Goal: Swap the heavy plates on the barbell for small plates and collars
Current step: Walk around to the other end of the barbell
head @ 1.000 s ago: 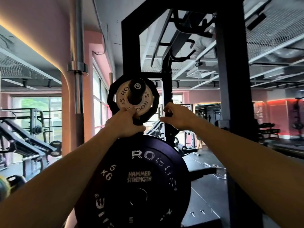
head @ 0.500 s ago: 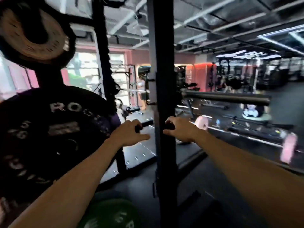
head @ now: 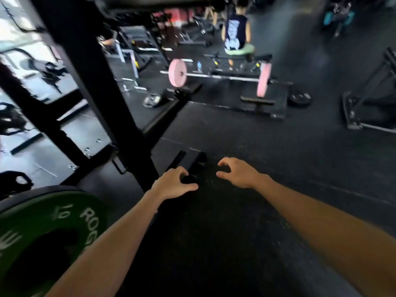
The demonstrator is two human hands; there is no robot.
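We judge the dark object (head: 196,168) at our left hand (head: 173,183) to be a collar, though blur hides whether that grip pinches it; our right hand (head: 236,172) hangs loosely curled and empty. The green plate (head: 49,228) stands stored beside the rack upright (head: 102,86), clear of the floor (head: 246,232) we cross.

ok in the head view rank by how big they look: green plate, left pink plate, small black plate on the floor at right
1. green plate, largest, though nearest the camera
2. left pink plate
3. small black plate, smallest

The far two lie at similar distance, so that order is fairly safe.
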